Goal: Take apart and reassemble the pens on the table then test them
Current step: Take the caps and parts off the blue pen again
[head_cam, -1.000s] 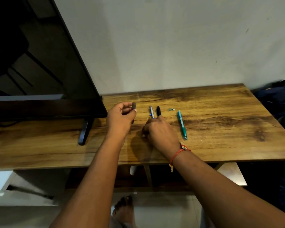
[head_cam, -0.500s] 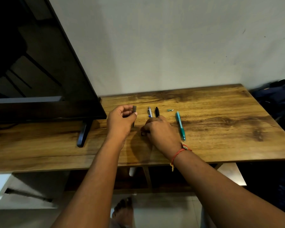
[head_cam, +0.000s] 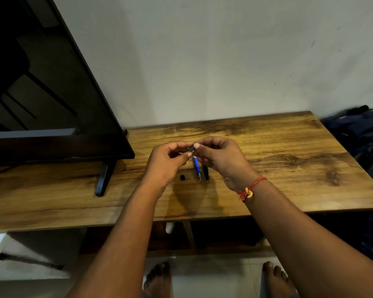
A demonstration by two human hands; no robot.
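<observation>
Above the middle of the wooden table (head_cam: 289,168), both hands met where a second earlier they had been apart. Back then the right hand (head_cam: 223,160) lay low on the tabletop beside the pens while the left hand (head_cam: 167,163) alone held up the dark pen part (head_cam: 191,148). Now the right hand had lifted off the wood and joined the left, so that the part was pinched from both sides, raised clear of the table. A small black piece (head_cam: 182,177) showed on the wood just below the left hand, in a spot the hands had covered before. The blue pen (head_cam: 196,167) and the black pen (head_cam: 205,172) lay side by side as before, tips toward the person, partly under the raised hands.

The left hand was curled, thumb and forefinger closed on the near end of the part, knuckles turned outward. The right hand mirrored it, thumb pressed against the far end and the other fingers bent loosely beneath. How much of the part sat inside either grip could not be told, since the fingers hid most of it. Both forearms reached in from the lower edge and converged; a red and yellow thread bracelet (head_cam: 249,191) circled the right wrist.

A dark television (head_cam: 52,104) stood at the left on its stand foot (head_cam: 102,179), a dark bag (head_cam: 360,127) lay past the table's right end, and bare feet (head_cam: 157,280) showed on the floor.
</observation>
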